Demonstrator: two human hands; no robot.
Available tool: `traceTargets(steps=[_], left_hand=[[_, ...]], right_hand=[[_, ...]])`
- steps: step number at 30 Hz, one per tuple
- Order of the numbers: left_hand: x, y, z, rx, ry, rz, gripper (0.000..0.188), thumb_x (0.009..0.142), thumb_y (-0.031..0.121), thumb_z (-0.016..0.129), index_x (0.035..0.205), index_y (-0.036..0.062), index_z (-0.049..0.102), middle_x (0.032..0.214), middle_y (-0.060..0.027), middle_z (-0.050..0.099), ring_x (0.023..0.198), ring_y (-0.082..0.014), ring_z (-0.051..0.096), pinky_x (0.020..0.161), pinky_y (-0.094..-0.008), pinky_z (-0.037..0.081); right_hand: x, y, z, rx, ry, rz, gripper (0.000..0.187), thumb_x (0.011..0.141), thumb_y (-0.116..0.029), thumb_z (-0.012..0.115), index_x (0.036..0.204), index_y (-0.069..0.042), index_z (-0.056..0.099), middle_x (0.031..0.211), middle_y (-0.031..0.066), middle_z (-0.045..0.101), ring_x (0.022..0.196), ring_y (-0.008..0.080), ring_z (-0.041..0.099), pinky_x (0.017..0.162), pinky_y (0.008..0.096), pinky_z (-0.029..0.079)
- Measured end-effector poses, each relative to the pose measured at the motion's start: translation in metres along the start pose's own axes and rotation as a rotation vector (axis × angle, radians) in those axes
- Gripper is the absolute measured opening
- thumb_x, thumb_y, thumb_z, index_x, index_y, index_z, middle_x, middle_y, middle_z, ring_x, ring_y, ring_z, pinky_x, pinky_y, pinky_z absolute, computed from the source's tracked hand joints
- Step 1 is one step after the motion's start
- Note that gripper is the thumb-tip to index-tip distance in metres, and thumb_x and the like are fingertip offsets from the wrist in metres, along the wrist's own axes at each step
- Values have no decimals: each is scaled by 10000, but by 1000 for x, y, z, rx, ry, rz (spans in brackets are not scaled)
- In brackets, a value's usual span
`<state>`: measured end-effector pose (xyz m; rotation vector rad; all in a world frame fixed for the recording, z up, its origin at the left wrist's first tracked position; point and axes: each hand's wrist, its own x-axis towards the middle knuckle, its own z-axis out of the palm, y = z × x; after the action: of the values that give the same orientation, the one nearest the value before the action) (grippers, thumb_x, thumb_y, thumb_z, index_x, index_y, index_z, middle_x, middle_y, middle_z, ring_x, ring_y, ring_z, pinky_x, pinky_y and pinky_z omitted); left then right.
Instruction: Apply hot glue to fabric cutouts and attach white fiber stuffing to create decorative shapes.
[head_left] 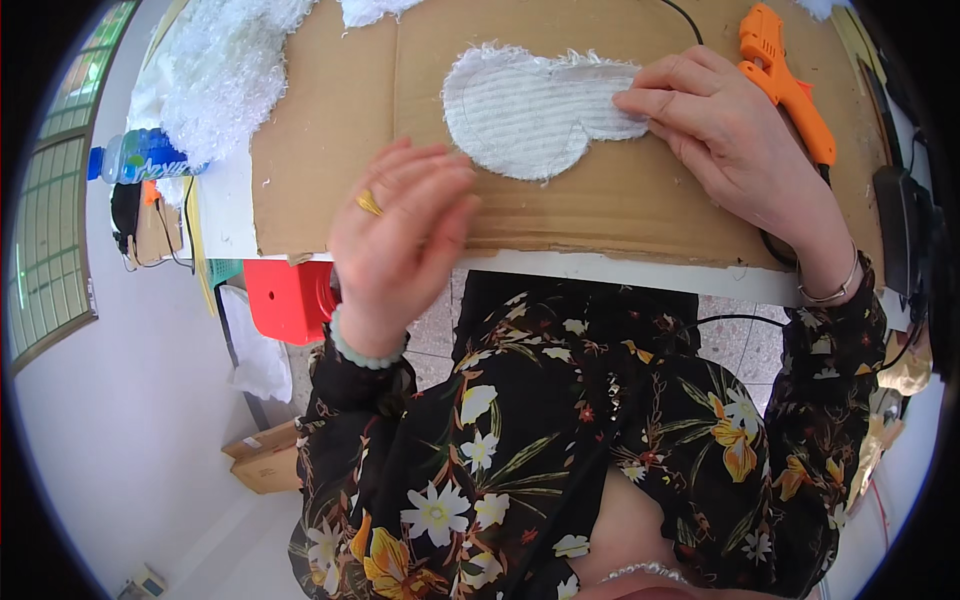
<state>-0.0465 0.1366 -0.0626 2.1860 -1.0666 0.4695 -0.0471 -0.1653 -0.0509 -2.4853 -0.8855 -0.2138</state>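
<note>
A white fuzzy-edged fabric piece [520,115], a rounded shape with a narrower end and a faint outline drawn on it, lies on the cardboard sheet [330,185]. My right hand [715,130] pinches its narrow right end between thumb and fingers. To the left of the fabric, my left hand [405,225] hovers over the cardboard's near edge, slightly blurred. Its fingers are loosely extended with the thumb apart, and nothing shows in them. An orange glue gun [790,90] lies just right of my right hand.
Fluffy white fibre material [225,75] is heaped at the far left, beside a bottle with a blue label [150,155]. A red plastic stool [290,300] stands below the table's near edge. Black cables and a dark power strip [900,235] run along the right side.
</note>
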Motion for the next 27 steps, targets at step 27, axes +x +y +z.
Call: traceTargets(steps=[27], left_hand=[[-18,46,25,214,-205,41,429,762,307,775,1108,87,649,1249,-101,623,1214,-340,536,1055,-554,328]], right_hand=[[-8,0,-33,-124,65,-30,278,794,11,583,1042,-62,683,1056,67,611,988,270,570,873,372,464]])
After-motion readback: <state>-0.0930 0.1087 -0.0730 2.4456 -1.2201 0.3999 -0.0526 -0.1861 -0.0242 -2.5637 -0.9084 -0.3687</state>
